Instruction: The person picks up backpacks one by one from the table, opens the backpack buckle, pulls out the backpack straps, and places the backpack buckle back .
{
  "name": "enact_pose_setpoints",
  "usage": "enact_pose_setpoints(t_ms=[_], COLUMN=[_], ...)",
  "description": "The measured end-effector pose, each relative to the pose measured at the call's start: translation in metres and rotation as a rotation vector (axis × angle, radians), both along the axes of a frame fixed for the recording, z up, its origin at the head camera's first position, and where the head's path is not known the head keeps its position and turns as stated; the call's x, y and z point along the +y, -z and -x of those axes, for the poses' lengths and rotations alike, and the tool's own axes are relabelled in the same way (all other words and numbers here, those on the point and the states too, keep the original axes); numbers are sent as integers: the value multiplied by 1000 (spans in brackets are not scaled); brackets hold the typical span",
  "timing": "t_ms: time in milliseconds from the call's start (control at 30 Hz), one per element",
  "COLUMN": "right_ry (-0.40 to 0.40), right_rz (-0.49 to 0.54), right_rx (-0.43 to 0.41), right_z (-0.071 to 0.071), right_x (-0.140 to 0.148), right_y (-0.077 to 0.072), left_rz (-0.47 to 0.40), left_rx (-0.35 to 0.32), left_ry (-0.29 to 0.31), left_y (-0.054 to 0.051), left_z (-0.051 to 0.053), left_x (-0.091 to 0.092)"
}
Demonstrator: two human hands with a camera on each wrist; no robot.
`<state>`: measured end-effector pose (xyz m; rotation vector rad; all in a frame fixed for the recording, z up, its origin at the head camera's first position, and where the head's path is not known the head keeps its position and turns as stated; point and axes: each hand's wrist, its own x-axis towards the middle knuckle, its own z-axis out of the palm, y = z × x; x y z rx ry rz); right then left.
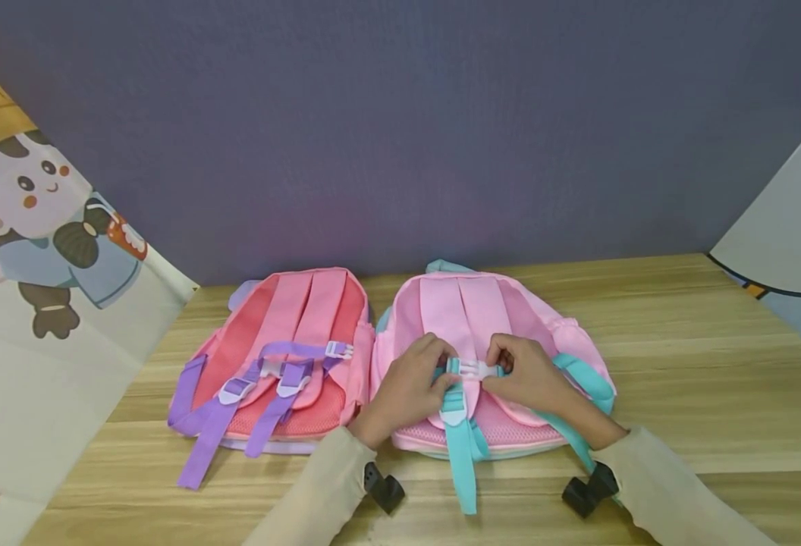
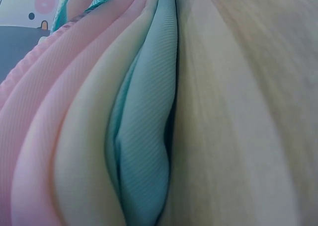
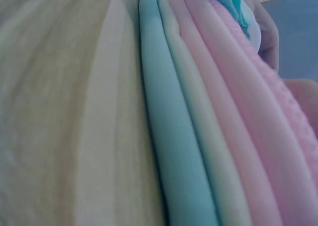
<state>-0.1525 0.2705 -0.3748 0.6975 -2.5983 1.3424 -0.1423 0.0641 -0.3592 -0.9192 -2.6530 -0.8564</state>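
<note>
A light pink backpack lies with its strap side up on the wooden table. Across its shoulder straps, a white side-release buckle on teal webbing sits between my two hands. My left hand pinches the buckle's left end and its teal strap. At the other end, my right hand holds the right part between thumb and fingers. The halves meet, but I cannot tell whether they are fully locked. Both wrist views mostly show the bag's layered pink, cream and teal edge.
To the left lies a coral-pink backpack with purple straps; its chest buckle hangs apart. A teal strap end trails over the near table surface. A dark panel stands behind.
</note>
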Motion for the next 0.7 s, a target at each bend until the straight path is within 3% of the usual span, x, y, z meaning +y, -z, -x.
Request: enact_pose_setpoints(t_ms=[700], right_ry=[-36], right_rz=[-51], right_rx=[4], right_z=[0], right_x=[1], right_y=[-1], left_rz=[8], left_rx=[-4], left_ry=[-1], left_y=[2], left_z=[1], left_x=[1])
